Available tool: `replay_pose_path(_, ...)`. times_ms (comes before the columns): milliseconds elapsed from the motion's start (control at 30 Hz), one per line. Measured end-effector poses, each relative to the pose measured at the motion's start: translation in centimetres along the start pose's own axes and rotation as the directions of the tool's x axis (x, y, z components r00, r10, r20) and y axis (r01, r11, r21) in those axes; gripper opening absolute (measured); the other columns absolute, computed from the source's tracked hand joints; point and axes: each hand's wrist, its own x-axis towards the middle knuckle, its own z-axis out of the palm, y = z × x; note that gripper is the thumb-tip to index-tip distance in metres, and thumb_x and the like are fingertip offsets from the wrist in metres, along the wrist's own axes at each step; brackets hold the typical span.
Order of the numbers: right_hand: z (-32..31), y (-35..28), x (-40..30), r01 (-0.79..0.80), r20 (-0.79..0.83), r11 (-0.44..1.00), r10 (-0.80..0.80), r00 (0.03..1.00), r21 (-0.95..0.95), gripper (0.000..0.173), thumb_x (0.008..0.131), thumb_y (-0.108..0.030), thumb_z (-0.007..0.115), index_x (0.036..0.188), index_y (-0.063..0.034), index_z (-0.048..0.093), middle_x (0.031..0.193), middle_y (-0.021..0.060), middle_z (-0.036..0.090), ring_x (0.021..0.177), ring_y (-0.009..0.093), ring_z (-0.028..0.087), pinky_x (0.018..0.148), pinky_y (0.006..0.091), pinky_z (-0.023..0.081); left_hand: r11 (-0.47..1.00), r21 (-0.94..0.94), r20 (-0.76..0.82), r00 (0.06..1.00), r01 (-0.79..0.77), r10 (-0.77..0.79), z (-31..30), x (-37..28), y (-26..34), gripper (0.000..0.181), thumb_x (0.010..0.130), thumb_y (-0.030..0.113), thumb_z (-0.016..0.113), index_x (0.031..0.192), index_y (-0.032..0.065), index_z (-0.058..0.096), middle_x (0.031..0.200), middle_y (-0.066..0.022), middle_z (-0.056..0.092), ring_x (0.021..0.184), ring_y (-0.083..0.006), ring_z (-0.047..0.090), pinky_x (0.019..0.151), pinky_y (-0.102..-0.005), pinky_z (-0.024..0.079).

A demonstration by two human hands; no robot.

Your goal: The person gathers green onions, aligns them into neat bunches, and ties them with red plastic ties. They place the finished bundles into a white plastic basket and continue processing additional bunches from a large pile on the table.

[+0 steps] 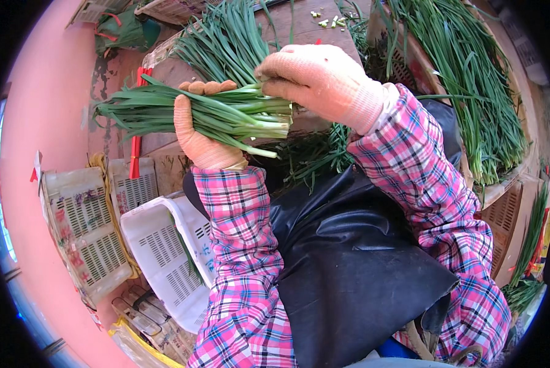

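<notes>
My left hand [206, 124], in an orange-pink knit glove, is closed around a bunch of long flat green leaf vegetables, likely garlic chives [229, 112]; the leaves point left and the pale cut ends right. Over the upper stems near those ends is my right hand [316, 83], gloved alike, with fingers curled; whether it pinches a stem cannot be seen. Behind the hands, a larger pile of the same greens [224, 41] lies on a wooden board [284, 27]. Red strips [136, 147] hang at the board's left edge.
A crate heaped with greens [472, 83] stands at the right. Small cut stem pieces [334, 20] lie at the board's far side. Loose leaves [325, 152] are below the board. A white plastic basket [160, 248] and more crates [88, 230] stand at the left by a pink wall [40, 138].
</notes>
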Motion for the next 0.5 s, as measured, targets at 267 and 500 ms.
replay_pose_path(267,1.1,3.0,-0.2,-0.405,-0.124,0.559,0.682,0.721,0.723,0.022,0.089,-0.025,0.062,0.084,-0.0044,0.065,0.064,0.0015,0.058,0.056,0.009,0.053,0.052,0.0262,0.044,0.999,-0.035,0.099,0.995,-0.026,0.029,0.2,-0.6,-0.6,0.023,0.093,0.022,0.057,0.110,0.0067,0.057,0.097,-0.0046,0.065,0.091,-0.0235,0.061,0.096,-0.0490,0.045)
replay_pose_path(500,-1.5,-1.8,-3.4,0.008,-0.185,0.995,0.011,0.983,0.102,0.027,0.080,-0.029,0.072,0.086,-0.0038,0.063,0.067,0.0097,0.063,0.062,0.023,0.064,0.060,0.0357,0.051,0.996,-0.010,0.035,0.995,-0.092,0.092,-0.8,0.1,-0.7,0.021,0.092,0.022,0.057,0.108,0.0078,0.056,0.097,-0.0036,0.064,0.092,-0.0228,0.061,0.096,-0.0486,0.046)
